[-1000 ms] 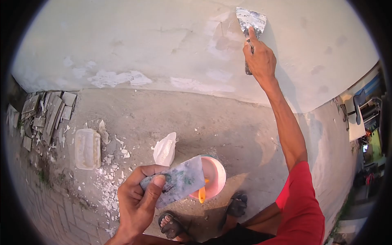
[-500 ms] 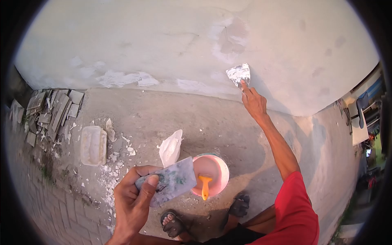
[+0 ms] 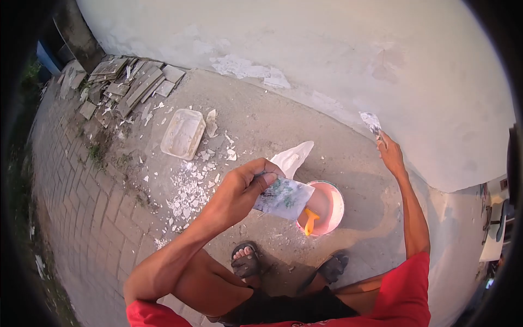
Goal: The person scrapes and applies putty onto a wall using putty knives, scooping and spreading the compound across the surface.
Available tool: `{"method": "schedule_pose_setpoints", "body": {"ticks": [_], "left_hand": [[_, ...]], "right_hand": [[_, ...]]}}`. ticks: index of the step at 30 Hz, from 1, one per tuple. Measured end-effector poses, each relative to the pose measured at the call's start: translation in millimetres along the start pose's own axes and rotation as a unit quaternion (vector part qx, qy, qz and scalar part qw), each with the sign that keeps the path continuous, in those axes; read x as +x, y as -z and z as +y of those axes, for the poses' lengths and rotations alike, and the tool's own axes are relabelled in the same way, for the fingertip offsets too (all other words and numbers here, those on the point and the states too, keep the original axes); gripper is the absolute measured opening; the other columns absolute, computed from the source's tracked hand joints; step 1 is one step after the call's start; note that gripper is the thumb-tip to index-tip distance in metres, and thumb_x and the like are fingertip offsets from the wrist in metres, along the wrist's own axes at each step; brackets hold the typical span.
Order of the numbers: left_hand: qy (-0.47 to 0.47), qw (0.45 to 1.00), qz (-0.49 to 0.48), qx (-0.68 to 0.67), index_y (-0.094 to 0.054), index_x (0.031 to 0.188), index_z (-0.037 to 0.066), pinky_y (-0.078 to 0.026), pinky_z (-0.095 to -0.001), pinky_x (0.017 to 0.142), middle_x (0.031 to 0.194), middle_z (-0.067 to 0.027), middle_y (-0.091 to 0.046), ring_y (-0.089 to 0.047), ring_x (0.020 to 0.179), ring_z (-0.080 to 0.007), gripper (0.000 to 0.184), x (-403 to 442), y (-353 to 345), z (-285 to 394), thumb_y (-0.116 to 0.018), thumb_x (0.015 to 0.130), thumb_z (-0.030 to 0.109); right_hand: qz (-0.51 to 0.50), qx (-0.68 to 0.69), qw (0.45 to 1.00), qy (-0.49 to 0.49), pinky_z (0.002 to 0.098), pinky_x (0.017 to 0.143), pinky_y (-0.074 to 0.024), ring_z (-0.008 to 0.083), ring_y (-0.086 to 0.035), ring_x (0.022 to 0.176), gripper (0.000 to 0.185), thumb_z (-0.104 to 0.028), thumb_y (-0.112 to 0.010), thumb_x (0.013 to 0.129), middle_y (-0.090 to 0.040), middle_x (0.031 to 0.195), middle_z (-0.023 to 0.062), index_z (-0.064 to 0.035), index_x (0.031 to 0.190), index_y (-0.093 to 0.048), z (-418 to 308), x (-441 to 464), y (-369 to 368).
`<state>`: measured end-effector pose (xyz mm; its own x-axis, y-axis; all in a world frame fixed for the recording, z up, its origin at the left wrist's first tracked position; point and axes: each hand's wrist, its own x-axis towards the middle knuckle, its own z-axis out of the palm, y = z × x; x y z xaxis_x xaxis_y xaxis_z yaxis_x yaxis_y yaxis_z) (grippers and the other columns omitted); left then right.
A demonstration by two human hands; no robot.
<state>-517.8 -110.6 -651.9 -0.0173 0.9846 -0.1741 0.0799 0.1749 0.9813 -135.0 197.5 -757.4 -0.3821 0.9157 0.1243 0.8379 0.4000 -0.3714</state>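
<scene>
My left hand (image 3: 239,191) pinches a flat, pale rectangular sheet (image 3: 285,197) with green and dark smears, thumb on top. My right hand (image 3: 391,153) grips the handle of a putty knife (image 3: 371,122), its whitish blade near the foot of the pale wall (image 3: 348,49). Below and beyond the sheet stands a round pinkish bucket (image 3: 339,210) with a yellow-orange handled tool (image 3: 310,222) in it. A white plastic bag (image 3: 294,158) lies just behind the sheet, which partly hides the bucket's left side.
A whitish rectangular tub (image 3: 183,134) rests on the ground, with paint flakes (image 3: 190,191) scattered around it. Broken boards or tiles (image 3: 136,87) are piled by the wall at the upper left. My sandalled feet are near the bucket. Brick paving (image 3: 98,201) spans the left side.
The view has swung left. The putty knife has come down from the upper wall to near its base. My left hand, still holding the sheet, appears farther up and right in view.
</scene>
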Motion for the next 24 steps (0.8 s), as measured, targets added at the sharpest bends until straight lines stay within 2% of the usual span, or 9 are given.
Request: {"method": "schedule_pose_setpoints", "body": {"ticks": [1, 4, 6, 8, 12, 14, 16, 18, 24], "left_hand": [[0.001, 0.999, -0.007, 0.035, -0.061, 0.111, 0.001, -0.050, -0.0282, 0.076, 0.091, -0.0030, -0.065, -0.060, 0.085, -0.0087, 0.019, 0, 4, -2, -0.049, 0.103, 0.013], [-0.026, 0.997, -0.001, 0.073, -0.062, 0.110, 0.003, -0.050, -0.0292, 0.077, 0.094, -0.0039, -0.064, -0.058, 0.086, -0.0105, 0.017, 3, 27, -32, -0.050, 0.102, 0.012], [-0.096, 0.978, 0.037, 0.184, -0.062, 0.109, 0.002, -0.049, -0.0305, 0.074, 0.090, -0.0046, -0.063, -0.057, 0.081, -0.0113, 0.017, 6, 54, -72, -0.051, 0.102, 0.013], [0.028, 0.986, 0.087, 0.140, -0.062, 0.108, 0.000, -0.049, -0.0314, 0.070, 0.086, -0.0065, -0.063, -0.057, 0.077, -0.0113, 0.023, -2, 87, -110, -0.054, 0.101, 0.020], [0.130, 0.923, 0.343, 0.116, -0.061, 0.099, -0.002, -0.045, -0.0294, 0.053, 0.080, -0.0099, -0.065, -0.058, 0.064, -0.0111, 0.038, 0, 182, -268, -0.055, 0.099, 0.036], [0.228, 0.904, 0.360, 0.046, -0.060, 0.096, -0.004, -0.043, -0.0297, 0.044, 0.079, -0.0111, -0.066, -0.061, 0.057, -0.0138, 0.042, 11, 224, -317, -0.056, 0.099, 0.038], [0.211, 0.909, 0.356, -0.046, -0.061, 0.095, -0.005, -0.042, -0.0300, 0.040, 0.079, -0.0126, -0.068, -0.066, 0.058, -0.0180, 0.045, 20, 242, -333, -0.057, 0.098, 0.040], [0.158, 0.872, 0.432, -0.166, -0.063, 0.094, -0.006, -0.044, -0.0298, 0.041, 0.078, -0.0138, -0.069, -0.071, 0.065, -0.0209, 0.046, 36, 241, -329, -0.058, 0.097, 0.040], [0.136, 0.905, 0.387, -0.111, -0.061, 0.098, -0.009, -0.041, -0.0258, 0.042, 0.085, -0.0192, -0.070, -0.072, 0.071, -0.0256, 0.038, 54, 268, -347, -0.056, 0.097, 0.029]], "right_hand": [[-0.051, 0.138, 0.988, -0.056, 0.0292, 0.052, -0.0475, 0.0134, -0.061, 0.070, 0.050, -0.028, -0.054, 0.095, -0.062, 0.083, 0.0061, -0.0066, 0.140, -0.051, -30, 1, 17], [-0.157, 0.284, 0.940, -0.101, 0.0223, 0.045, -0.0399, 0.0060, -0.053, 0.062, 0.050, -0.028, -0.057, 0.094, -0.058, 0.076, 0.0028, 0.0000, 0.136, -0.052, -139, -6, 47], [-0.240, 0.274, 0.929, -0.060, 0.0227, 0.045, -0.0395, 0.0060, -0.054, 0.063, 0.050, -0.026, -0.059, 0.093, -0.058, 0.077, 0.0023, 0.0017, 0.134, -0.054, -195, -7, 52], [-0.308, 0.258, 0.915, -0.018, 0.0230, 0.045, -0.0390, 0.0059, -0.054, 0.064, 0.049, -0.024, -0.061, 0.092, -0.058, 0.079, 0.0017, 0.0034, 0.132, -0.055, -243, -8, 41], [-0.302, 0.305, 0.901, 0.057, 0.0217, 0.045, -0.0387, 0.0062, -0.053, 0.061, 0.048, -0.025, -0.064, 0.091, -0.056, 0.079, 0.0004, 0.0053, 0.127, -0.057, -314, -10, 6], [-0.288, 0.324, 0.899, 0.069, 0.0209, 0.045, -0.0379, 0.0062, -0.053, 0.061, 0.048, -0.025, -0.065, 0.090, -0.056, 0.079, 0.0002, 0.0058, 0.127, -0.057, -323, -1, -1], [-0.262, 0.313, 0.908, 0.097, 0.0218, 0.041, -0.0348, 0.0057, -0.051, 0.055, 0.043, -0.028, -0.063, 0.091, -0.055, 0.073, -0.0002, 0.0042, 0.119, -0.061, -317, 5, -1], [-0.259, 0.240, 0.935, 0.031, 0.0226, 0.039, -0.0332, 0.0055, -0.048, 0.051, 0.040, -0.030, -0.062, 0.091, -0.053, 0.069, -0.0005, 0.0024, 0.114, -0.062, -296, 13, 22], [-0.259, 0.137, 0.942, -0.166, 0.0232, 0.035, -0.0292, 0.0054, -0.042, 0.043, 0.028, -0.032, -0.059, 0.093, -0.047, 0.059, -0.0012, -0.0042, 0.095, -0.058, -161, -44, 67]]}}
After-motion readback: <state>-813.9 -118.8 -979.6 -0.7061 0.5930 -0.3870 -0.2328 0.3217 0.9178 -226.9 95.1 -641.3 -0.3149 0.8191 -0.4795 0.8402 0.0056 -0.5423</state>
